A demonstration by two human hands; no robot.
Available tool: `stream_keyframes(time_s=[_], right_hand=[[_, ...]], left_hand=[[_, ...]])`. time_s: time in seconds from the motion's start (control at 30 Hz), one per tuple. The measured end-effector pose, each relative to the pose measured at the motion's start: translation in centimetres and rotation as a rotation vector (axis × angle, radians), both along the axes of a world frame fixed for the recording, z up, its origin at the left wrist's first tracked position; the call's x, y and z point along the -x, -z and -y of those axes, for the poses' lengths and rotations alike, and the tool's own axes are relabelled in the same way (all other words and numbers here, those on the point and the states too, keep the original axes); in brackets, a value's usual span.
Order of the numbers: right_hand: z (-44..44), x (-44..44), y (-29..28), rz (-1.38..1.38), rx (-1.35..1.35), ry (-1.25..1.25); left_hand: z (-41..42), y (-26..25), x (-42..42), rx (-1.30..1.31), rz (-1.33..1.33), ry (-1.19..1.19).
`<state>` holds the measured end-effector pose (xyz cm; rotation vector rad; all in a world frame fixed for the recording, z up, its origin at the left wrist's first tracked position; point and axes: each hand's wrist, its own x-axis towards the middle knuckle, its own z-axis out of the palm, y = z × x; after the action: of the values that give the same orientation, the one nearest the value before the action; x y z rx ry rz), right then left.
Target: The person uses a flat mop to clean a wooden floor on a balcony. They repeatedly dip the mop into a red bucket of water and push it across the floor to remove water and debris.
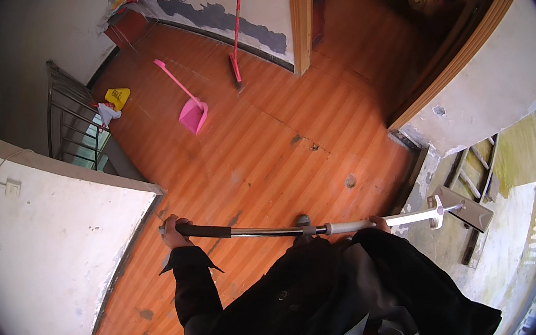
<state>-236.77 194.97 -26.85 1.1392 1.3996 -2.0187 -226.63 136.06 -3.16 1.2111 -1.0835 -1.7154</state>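
A long-handled tool that looks like a flat mop point(268, 231) lies nearly level across the front of my body. My left hand point(173, 233) is wrapped around the dark grip at the handle's left end. Farther along, my right hand point(380, 224) holds the white section of the handle, partly hidden behind it and my dark sleeve. Past that hand, the handle ends in a white bracket and a thin metal rod. A flat rectangular plate point(466, 208) appears at the rod's tip, off the floor as far as I can tell. Orange-brown wood-look flooring point(258, 168) spreads below.
A pink dustpan point(194, 115) lies ahead, and a red-handled broom point(235, 66) leans at the wall. Metal railings point(73, 116) and a yellow bag point(118, 98) are left. A doorway frame point(299, 23) stands ahead; a ladder point(474, 167) is right.
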Motion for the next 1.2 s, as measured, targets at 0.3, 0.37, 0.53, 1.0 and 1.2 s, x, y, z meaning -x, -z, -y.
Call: stream_keyframes(time_s=[0.3,0.37,0.53,1.0,1.2], right_hand=[[12.5,4.0,-13.0,-0.729,-0.641,-1.020],[14.7,5.2,-15.8,-0.680,-0.637,-1.131],[17.8,7.5,-10.4,0.008,0.036,-0.345],[10.8,18.0,-10.8,0.293,-0.033,-0.091],[2.3,21.4,-3.5,0.170,-0.312,-0.053]], left_hand=[[7.2,-3.0,-7.8,0.148,0.073,-0.144],[5.4,-6.1,-7.4,0.220,-0.012,-0.177],[3.9,-10.3,-7.7,0.331,-0.282,0.007],[-11.1,-19.6,9.6,0.395,-0.485,0.746],[-26.8,-19.4,23.1,0.641,-0.307,0.922]])
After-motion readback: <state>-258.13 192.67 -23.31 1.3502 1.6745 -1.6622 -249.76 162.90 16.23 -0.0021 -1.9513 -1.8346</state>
